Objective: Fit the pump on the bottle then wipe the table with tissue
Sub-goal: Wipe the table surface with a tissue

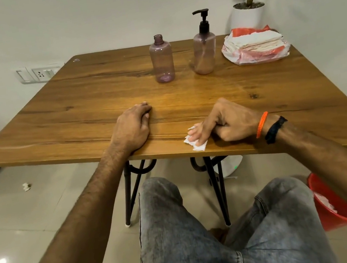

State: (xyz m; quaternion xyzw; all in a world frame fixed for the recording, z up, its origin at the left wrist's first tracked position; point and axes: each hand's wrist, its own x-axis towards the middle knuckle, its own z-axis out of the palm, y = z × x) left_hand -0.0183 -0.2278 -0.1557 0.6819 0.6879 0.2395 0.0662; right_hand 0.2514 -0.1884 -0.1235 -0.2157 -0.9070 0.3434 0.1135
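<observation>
We are pressing the tissue (195,142) onto the table (73,116) near its front edge, right hand (224,123) fingers lying straight over it. Our left hand (135,126) is resting loosely curled, holding nothing. The pump (202,20) is sitting on the right bottle (205,53).

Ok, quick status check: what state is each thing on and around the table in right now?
bottle with pump: upright, pump fitted.
open bottle: upright, no cap or pump.
tissue: pressed on the table's near edge under the right hand fingers.
left hand: rests on the table, holds nothing.
tissue pack: lying open, far right corner.
red bin: on the floor, used tissue inside.
</observation>
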